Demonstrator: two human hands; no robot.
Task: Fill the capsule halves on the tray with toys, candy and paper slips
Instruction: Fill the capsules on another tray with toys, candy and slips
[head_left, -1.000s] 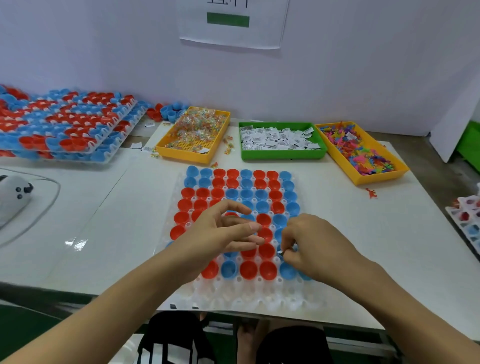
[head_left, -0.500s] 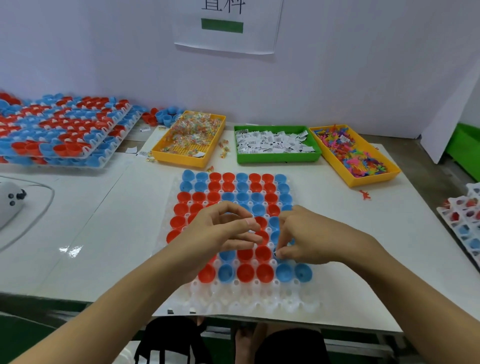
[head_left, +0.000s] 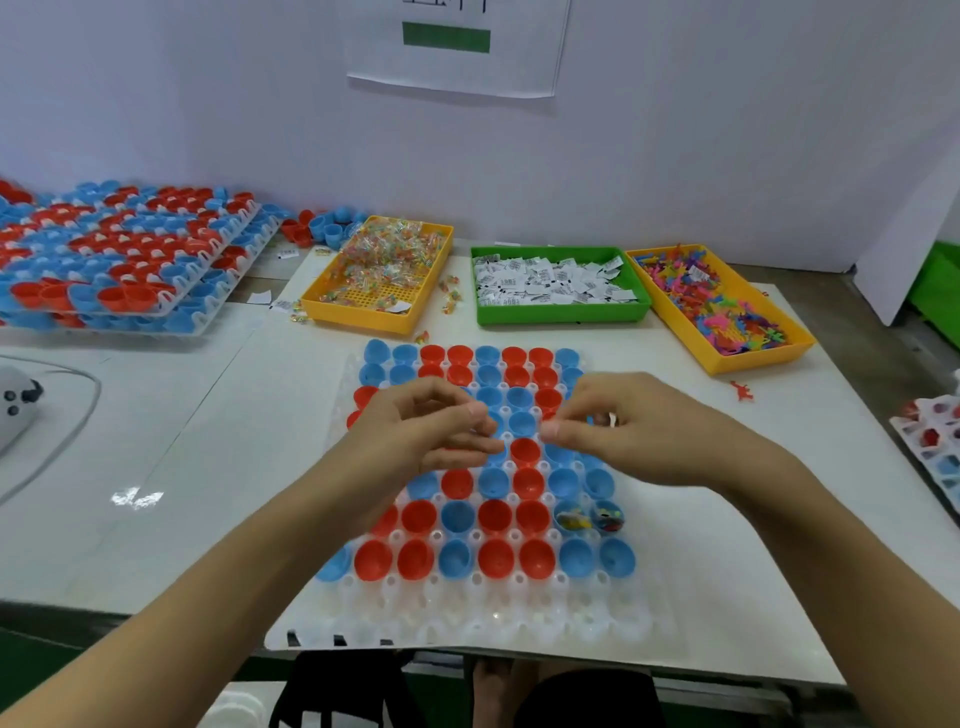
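your left hand (head_left: 431, 431) and right hand (head_left: 618, 431) hover over the tray (head_left: 467, 623) of red and blue capsule halves (head_left: 493, 514) on the table (head_left: 208, 415), fingers curled; whether either pinches anything, i cannot tell. two blue halves (head_left: 589, 517) near the tray's right edge hold contents.

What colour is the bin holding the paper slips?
Green; the bin shows clearly in the head view, between two yellow bins.

I sit at a white table (head_left: 727, 545). Behind it is a plain pale wall (head_left: 208, 104) with a white paper sign (head_left: 457, 47) stuck on it. The sign has a green bar. The floor (head_left: 883, 312) on my right looks grey.
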